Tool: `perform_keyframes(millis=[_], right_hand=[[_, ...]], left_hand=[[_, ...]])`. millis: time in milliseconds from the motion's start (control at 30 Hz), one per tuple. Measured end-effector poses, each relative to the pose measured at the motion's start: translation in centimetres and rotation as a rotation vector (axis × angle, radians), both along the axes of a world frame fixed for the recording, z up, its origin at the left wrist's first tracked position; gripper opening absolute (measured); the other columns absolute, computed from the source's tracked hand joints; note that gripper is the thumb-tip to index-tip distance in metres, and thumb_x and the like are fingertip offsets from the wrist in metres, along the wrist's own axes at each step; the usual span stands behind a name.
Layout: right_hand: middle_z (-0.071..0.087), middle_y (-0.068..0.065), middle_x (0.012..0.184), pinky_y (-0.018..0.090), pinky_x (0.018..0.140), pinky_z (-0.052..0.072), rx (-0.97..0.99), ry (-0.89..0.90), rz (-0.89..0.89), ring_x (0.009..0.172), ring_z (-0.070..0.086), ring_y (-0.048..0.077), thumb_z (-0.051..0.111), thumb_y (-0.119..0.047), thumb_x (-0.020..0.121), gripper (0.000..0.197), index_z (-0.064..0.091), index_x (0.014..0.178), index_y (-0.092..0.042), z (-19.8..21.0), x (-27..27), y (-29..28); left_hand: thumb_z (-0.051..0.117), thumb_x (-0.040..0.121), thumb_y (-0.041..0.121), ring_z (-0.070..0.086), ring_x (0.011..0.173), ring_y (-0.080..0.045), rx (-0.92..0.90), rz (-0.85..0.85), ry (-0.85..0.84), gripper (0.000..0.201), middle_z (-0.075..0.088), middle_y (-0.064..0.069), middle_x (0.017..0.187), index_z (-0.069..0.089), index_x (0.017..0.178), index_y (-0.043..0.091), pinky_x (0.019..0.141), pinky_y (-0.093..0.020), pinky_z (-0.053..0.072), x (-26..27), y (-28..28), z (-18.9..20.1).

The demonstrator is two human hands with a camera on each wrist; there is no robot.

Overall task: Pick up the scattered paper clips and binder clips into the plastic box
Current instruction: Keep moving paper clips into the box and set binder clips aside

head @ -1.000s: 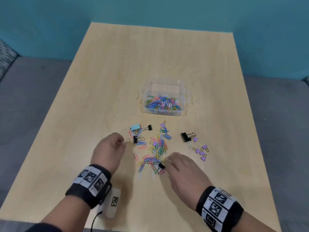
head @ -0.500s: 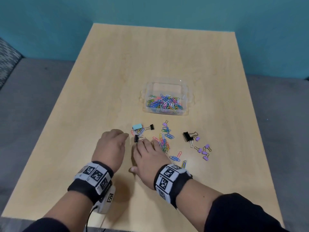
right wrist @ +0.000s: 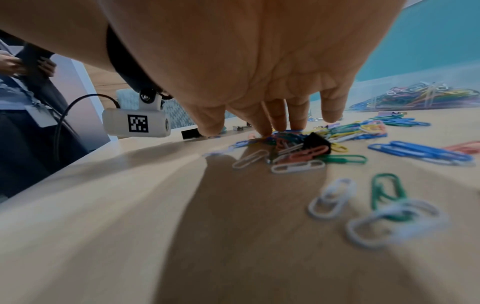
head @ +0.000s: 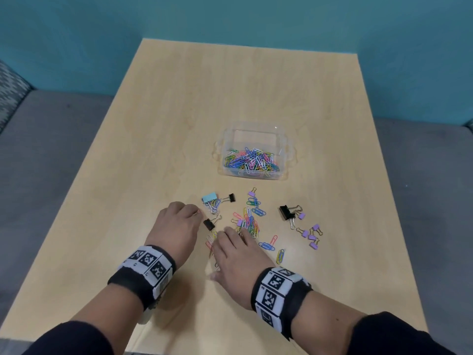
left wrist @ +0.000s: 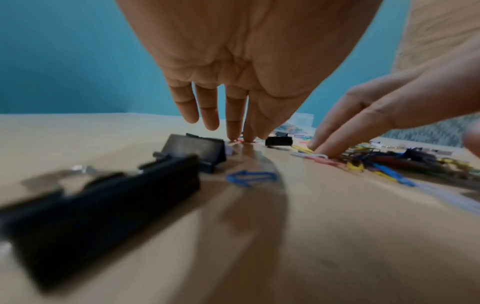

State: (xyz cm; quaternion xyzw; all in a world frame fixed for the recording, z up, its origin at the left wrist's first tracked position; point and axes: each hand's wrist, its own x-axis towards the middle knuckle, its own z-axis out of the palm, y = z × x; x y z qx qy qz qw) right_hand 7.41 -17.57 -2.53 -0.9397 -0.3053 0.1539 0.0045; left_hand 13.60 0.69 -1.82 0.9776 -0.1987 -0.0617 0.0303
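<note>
A clear plastic box (head: 284,149) holding several coloured paper clips stands mid-table. In front of it lie a pile of paper clips (head: 249,222), a light blue binder clip (head: 209,197), black binder clips (head: 285,212) and small purple binder clips (head: 311,233). My left hand (head: 197,215) has its fingers pointing down, tips touching the table (left wrist: 237,135) beside a small black binder clip (head: 209,224). My right hand (head: 231,233) lies spread over the near left of the pile, fingertips (right wrist: 265,131) pressing on clips next to a black binder clip (right wrist: 317,142). Neither hand grips anything.
The wooden table (head: 153,124) ends close to my forearms, with grey floor on both sides. Two blurred black binder clips (left wrist: 194,152) lie under my left wrist. A person stands off the table's left side (right wrist: 20,102). Bare wood lies behind the box.
My right hand swept left from the pile's right side to beside my left hand, dragging clips along, then drew back slightly. The left hand barely moved.
</note>
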Motion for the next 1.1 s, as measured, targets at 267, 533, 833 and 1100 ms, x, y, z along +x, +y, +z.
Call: perform_keyframes(millis=[267,533,833,1100], right_hand=[[0.044,0.017,0.137,0.056,0.108,0.03,0.011,-0.011,0.046,0.133,0.031,0.037,0.044,-0.054,0.091,0.067,0.045,0.134,-0.002,-0.1,-1.6,-1.5],[0.053,0.013,0.128,0.052,0.107,0.035,0.082,-0.081,0.021,0.129,0.041,0.034,0.053,-0.049,0.086,0.056,0.051,0.125,-0.009,0.9,-2.3,-2.8],[0.054,0.005,0.126,0.047,0.104,0.039,0.136,-0.057,-0.093,0.124,0.047,0.029,0.06,-0.043,0.079,0.052,0.053,0.123,-0.017,2.1,-3.6,-5.9],[0.055,0.007,0.125,0.048,0.103,0.041,0.112,-0.072,-0.122,0.123,0.049,0.031,0.06,-0.04,0.078,0.053,0.052,0.124,-0.016,2.1,-4.1,-6.9]], left_hand=[[0.069,0.073,0.03,0.05,0.071,-0.03,-0.011,0.055,0.024,0.017,0.059,-0.003,0.08,0.066,0.084,0.018,0.058,-0.037,0.044,-1.3,-2.4,-0.2],[0.071,0.06,0.012,0.05,0.065,-0.031,0.036,0.031,0.027,0.016,0.056,-0.006,0.071,0.063,0.074,0.014,0.052,-0.034,0.036,-1.5,-2.4,-0.3],[0.065,0.066,0.014,0.05,0.074,-0.032,0.073,0.121,0.066,0.034,0.057,-0.009,0.085,0.06,0.1,0.017,0.059,-0.036,0.039,2.5,-2.0,2.2],[0.059,0.073,0.014,0.044,0.079,-0.023,0.344,-0.194,0.128,0.036,0.051,0.0,0.09,0.052,0.106,0.026,0.061,-0.032,0.031,7.3,-3.2,1.6]])
